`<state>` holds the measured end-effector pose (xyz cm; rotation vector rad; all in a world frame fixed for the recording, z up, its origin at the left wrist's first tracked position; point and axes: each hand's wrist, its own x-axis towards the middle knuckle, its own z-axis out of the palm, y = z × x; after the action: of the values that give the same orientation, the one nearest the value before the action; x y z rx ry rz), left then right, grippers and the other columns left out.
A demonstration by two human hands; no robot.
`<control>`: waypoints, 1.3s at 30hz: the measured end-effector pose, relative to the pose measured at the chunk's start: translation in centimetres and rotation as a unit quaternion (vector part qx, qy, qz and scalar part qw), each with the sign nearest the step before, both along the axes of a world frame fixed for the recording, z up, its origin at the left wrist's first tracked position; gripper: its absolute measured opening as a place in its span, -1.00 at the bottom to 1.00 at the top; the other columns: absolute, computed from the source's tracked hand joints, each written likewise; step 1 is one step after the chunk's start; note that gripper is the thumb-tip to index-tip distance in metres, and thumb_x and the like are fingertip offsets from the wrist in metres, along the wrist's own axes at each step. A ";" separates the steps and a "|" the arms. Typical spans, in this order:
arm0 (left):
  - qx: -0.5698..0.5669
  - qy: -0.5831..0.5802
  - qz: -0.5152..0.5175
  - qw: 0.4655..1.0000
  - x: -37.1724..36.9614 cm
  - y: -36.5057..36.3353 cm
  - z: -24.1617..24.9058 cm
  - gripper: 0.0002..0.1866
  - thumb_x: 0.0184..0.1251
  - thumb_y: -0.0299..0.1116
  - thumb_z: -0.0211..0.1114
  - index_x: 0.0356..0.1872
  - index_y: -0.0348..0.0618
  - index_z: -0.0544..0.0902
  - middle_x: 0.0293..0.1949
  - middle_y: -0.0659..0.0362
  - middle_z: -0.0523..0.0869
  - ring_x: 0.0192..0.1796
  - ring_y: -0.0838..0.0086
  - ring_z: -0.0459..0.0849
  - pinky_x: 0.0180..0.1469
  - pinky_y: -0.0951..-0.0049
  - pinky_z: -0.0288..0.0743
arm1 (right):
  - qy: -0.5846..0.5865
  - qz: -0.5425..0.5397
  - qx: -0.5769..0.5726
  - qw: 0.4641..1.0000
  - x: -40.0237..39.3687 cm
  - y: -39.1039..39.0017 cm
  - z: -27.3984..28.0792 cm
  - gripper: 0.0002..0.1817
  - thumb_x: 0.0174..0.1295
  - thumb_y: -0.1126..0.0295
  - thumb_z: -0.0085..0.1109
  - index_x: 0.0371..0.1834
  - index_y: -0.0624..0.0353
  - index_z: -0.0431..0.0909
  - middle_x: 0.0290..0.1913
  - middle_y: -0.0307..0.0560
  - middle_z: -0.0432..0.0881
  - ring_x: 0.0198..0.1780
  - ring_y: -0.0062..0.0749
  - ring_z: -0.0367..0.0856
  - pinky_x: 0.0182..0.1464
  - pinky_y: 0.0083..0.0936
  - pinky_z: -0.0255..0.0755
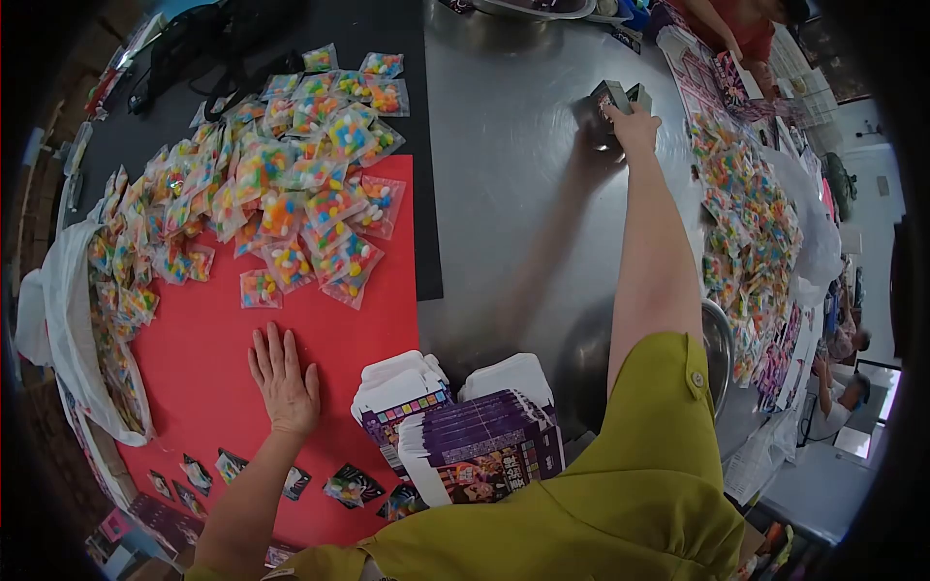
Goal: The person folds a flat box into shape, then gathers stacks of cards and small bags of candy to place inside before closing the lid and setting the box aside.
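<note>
My left hand (285,381) lies flat on the red mat (223,339), fingers stretched out and holding nothing. Above it on the mat spreads a heap of clear candy packets (281,184) filled with bright, multicoloured pieces. My right arm reaches far across the metal table (504,145). At its end my right hand (635,128) grips small dark boxes (607,97), whose reflection shows in the metal. Close to my body are stacked flat purple printed cartons (484,445) with white flaps. Several candy packets with dark cards (351,486) lie along the mat's near edge.
A white plastic bag (73,339) with more packets sits at the left. Another large candy heap (741,223) covers the right side. A metal bowl (715,353) is partly hidden behind my right arm. Across the table, a person (751,29) handles printed cartons.
</note>
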<state>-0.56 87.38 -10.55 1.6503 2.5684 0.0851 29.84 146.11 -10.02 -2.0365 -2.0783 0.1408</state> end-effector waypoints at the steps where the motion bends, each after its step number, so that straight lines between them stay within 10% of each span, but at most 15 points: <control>1: -0.002 -0.006 0.000 1.000 0.1 0.0 0.0 -0.38 0.28 -0.27 0.08 0.35 -0.25 0.19 0.46 -0.05 0.02 0.50 -0.02 -0.15 0.46 -0.01 -0.29 | 0.059 -0.039 0.012 0.997 -0.9 -2.8 1.3 -0.13 -0.10 -0.24 0.24 0.20 0.17 0.46 0.10 0.29 0.42 0.16 0.11 0.40 0.19 -0.26 0.32; 13: 0.062 -0.050 -0.005 0.997 -0.9 0.3 0.5 -0.36 0.31 -0.21 0.12 0.38 -0.14 0.18 0.45 0.03 0.09 0.50 0.12 -0.07 0.46 0.02 -0.23 | 0.278 0.204 0.141 0.928 1.4 -31.0 15.8 -0.45 -0.13 0.18 0.47 -0.08 0.23 0.56 -0.10 0.10 0.38 -0.09 -0.07 0.46 -0.08 -0.33 0.43; 17: 0.361 -0.581 0.002 0.729 4.2 4.3 14.5 -0.25 0.29 -0.26 0.20 0.45 -0.07 0.05 0.44 0.07 0.10 0.48 0.25 0.00 0.43 0.16 -0.02 | 0.191 0.270 0.201 0.922 2.7 -43.6 21.4 -0.49 -0.24 0.33 0.50 -0.13 0.16 0.57 -0.05 0.15 0.38 -0.04 0.01 0.44 -0.06 -0.29 0.43; 22: 0.261 -0.706 -0.162 0.638 13.2 5.3 25.5 -0.35 0.35 -0.12 0.08 0.40 -0.16 0.17 0.41 0.05 0.18 0.43 0.23 0.17 0.36 0.27 0.16 | 0.207 0.287 0.154 0.923 3.4 -54.5 25.2 -0.43 -0.37 0.37 0.53 -0.13 0.10 0.59 0.05 0.21 0.33 0.04 0.10 0.40 0.00 -0.20 0.42; 25: 0.115 -0.798 -0.163 0.569 15.1 4.0 26.2 -0.37 0.37 0.02 0.01 0.25 -0.30 0.36 0.22 0.05 0.46 0.17 0.27 0.52 0.15 0.29 0.46 | 0.253 0.310 0.128 0.908 3.5 -59.9 26.0 -0.42 -0.37 0.35 0.51 -0.12 0.14 0.59 0.15 0.23 0.28 0.16 0.12 0.32 0.14 -0.23 0.30; 33: 0.003 -0.898 -0.196 0.393 16.2 -2.4 25.0 -0.53 0.16 -0.12 0.37 0.00 -0.21 0.58 -0.14 0.21 0.65 -0.13 0.56 0.63 -0.13 0.57 0.53 | 0.257 0.339 0.178 0.887 4.2 -67.0 26.1 -0.37 -0.33 0.17 0.51 -0.07 0.14 0.60 0.21 0.34 0.22 0.22 0.21 0.25 0.18 -0.09 0.24; 39: -0.075 -0.876 -0.196 0.434 15.5 -5.7 27.8 -0.50 -0.07 -0.39 0.51 -0.02 -0.23 0.59 -0.16 0.22 0.70 -0.11 0.54 0.64 0.02 0.50 0.50 | 0.293 0.357 0.160 0.873 4.3 -70.0 27.5 -0.35 -0.37 0.22 0.53 -0.05 0.10 0.59 0.25 0.30 0.17 0.28 0.21 0.18 0.24 -0.06 0.22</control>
<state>14.93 81.72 17.23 0.7970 0.4775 0.8863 34.12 76.13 17.45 -0.8119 -2.1254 0.4359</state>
